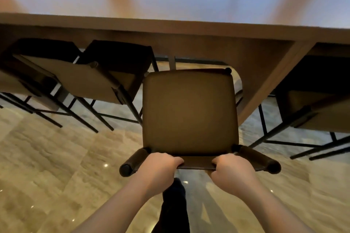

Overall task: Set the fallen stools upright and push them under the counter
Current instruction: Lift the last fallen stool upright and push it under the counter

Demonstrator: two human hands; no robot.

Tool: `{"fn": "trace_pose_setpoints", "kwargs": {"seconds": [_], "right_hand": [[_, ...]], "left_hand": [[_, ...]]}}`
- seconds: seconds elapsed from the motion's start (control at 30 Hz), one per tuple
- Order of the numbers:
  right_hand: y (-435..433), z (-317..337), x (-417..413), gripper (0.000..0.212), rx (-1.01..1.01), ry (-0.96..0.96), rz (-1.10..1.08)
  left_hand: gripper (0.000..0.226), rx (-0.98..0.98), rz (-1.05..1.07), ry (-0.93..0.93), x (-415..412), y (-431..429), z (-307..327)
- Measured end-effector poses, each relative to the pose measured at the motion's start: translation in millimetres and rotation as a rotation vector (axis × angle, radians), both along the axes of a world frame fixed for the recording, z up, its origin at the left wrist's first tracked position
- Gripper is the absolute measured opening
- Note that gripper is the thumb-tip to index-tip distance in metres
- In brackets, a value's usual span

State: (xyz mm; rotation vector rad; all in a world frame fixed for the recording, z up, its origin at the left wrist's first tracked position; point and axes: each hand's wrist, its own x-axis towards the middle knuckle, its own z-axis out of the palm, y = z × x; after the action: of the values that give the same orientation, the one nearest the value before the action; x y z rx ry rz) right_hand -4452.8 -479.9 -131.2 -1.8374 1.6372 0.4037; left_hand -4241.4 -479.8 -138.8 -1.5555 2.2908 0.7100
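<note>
While hands (197, 173) grip stool (189, 113)

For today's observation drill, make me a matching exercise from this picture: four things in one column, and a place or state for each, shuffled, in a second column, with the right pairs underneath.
Column 1
1. Stool in the middle
2. Stool at the far right
3. Counter
4. Left hand

Column 2
A. Seat partly under the counter, beyond the slanted wooden panel
B. Upright, seat mostly clear of the counter edge
C. Closed on the backrest, as is the right hand
D. Stretches across the upper picture, nothing standing on its near part

Pairs: 1-B, 2-A, 3-D, 4-C
</note>
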Motion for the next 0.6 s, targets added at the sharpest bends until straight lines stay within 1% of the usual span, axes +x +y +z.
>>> {"fn": "trace_pose_setpoints", "kwargs": {"seconds": [0.1, 0.2, 0.33, 0.4, 0.5, 0.6], "right_hand": [[-52, 8, 8, 0.022, -0.024, 0.065, -0.007], [-99, 17, 15, 0.022, 0.051, 0.102, -0.02], [-148, 22, 16, 0.021, 0.079, 0.105, 0.008], [-165, 21, 14, 0.023, 0.071, 0.094, 0.016], [-182, 16, 11, 0.027, 0.031, 0.068, 0.013], [-199, 14, 10, 0.025, 0.038, 0.065, 0.03]], "left_hand": [[0.038, 0.007, -0.068, 0.011, 5, -56, 8], [0.036, 0.013, -0.135, 0.003, 9, -103, 15], [0.033, 0.102, -0.191, -0.018, 13, -154, 17], [0.031, 0.116, -0.203, -0.007, 16, -172, 14], [0.035, 0.105, -0.221, -0.023, 17, -191, 13], [0.038, 0.064, -0.213, -0.015, 17, -205, 17]]}}
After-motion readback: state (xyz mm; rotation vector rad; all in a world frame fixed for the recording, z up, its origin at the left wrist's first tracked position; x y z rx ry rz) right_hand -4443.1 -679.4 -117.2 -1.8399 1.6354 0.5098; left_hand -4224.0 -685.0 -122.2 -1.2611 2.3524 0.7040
